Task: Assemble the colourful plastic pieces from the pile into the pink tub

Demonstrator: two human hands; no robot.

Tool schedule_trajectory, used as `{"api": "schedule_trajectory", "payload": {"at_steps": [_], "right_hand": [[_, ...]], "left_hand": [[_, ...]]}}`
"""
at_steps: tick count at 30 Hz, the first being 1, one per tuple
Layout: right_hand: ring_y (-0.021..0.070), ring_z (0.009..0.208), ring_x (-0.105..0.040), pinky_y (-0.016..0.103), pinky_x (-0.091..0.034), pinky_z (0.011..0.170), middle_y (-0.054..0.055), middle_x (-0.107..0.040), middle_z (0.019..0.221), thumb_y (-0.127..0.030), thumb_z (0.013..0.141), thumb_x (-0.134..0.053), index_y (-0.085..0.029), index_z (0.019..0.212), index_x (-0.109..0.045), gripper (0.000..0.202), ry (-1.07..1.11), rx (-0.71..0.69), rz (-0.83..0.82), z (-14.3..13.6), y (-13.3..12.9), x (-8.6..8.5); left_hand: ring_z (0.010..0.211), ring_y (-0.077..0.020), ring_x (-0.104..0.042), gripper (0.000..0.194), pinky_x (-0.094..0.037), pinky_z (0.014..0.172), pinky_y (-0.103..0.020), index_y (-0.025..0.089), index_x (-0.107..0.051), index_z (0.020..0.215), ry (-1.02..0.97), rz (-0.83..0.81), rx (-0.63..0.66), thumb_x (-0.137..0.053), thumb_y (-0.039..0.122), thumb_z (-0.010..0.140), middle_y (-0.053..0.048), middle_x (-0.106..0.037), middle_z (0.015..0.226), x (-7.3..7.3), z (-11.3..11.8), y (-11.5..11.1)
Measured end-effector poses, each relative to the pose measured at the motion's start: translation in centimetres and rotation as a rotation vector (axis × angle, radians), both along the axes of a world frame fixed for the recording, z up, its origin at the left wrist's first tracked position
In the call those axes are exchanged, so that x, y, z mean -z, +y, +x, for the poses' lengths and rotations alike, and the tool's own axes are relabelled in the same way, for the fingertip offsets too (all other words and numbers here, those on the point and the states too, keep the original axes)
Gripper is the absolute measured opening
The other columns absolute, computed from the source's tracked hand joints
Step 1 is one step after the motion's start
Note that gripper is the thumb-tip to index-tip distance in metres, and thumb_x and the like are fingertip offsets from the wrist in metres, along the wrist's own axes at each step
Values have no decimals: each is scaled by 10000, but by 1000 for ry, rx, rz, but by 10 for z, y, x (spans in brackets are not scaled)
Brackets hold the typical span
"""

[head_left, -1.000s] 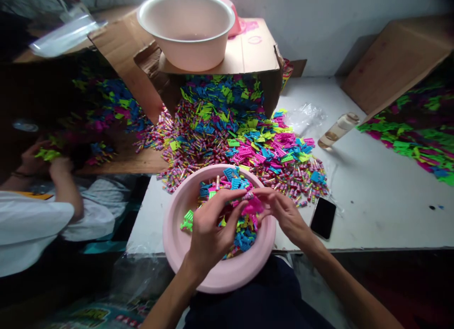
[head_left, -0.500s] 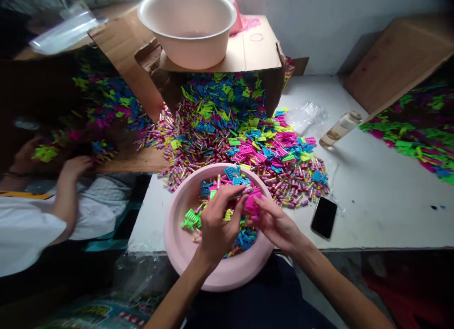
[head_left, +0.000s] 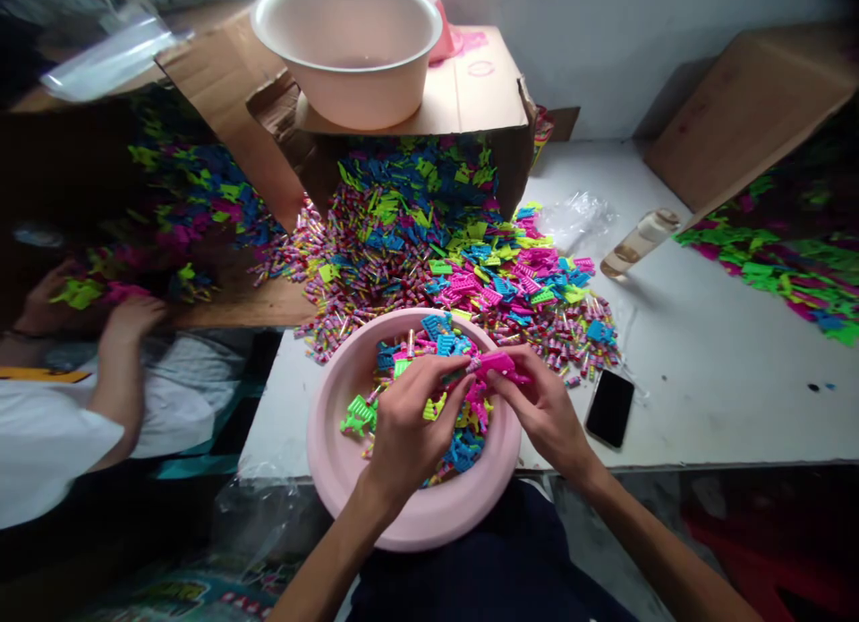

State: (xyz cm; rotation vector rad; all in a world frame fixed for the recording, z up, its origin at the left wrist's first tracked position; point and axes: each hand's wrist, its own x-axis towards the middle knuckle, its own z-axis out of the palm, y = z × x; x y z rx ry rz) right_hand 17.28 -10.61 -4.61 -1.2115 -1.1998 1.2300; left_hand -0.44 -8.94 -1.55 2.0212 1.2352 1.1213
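Observation:
Above a pink basin [head_left: 335, 479] my two hands meet. My right hand [head_left: 540, 407] pinches a bright pink plastic piece [head_left: 500, 366]. In the fingertips of my left hand [head_left: 417, 421] is a small candy-like tube [head_left: 472, 365], its end against the pink piece. Green, blue, yellow and pink plastic pieces lie in the basin with small tubes, partly hidden under my left hand. Behind the basin spreads a large heap of striped tubes [head_left: 362, 282] and coloured plastic pieces [head_left: 470, 282].
A white bowl [head_left: 362, 94] stands on a cardboard box [head_left: 480, 94]. Right of the heap are a phone [head_left: 610, 409], a bottle [head_left: 640, 242] and clear plastic [head_left: 578, 217]. Another box [head_left: 744, 112] stands far right. At left, another person's hands [head_left: 134, 316] hold coloured pieces.
My right hand has turned and risen, and the pink piece is now tilted more sideways. The other person's hand at left has shifted slightly, with a pink piece now showing at it.

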Motion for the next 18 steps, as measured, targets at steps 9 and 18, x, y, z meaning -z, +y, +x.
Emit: {"api": "schedule_trajectory", "payload": {"at_steps": [9, 18], "right_hand": [[193, 934, -720, 293, -563, 851, 44, -739, 994, -131, 969, -595, -250, 1156, -651, 229, -426, -43, 510, 11, 0, 7], [187, 884, -718, 266, -541, 807, 54, -735, 956, -155, 976, -580, -214, 1109, -654, 163, -391, -166, 470, 8, -2, 17]], "left_hand": [[941, -182, -696, 225, -551, 838, -284, 193, -678, 1141, 95, 51, 104, -647, 119, 930, -64, -741, 1021, -3, -9, -1], [881, -175, -706, 128, -523, 791, -253, 205, -705, 1059, 107, -175, 242, -654, 210, 942, -39, -752, 964, -7, -28, 15]]}}
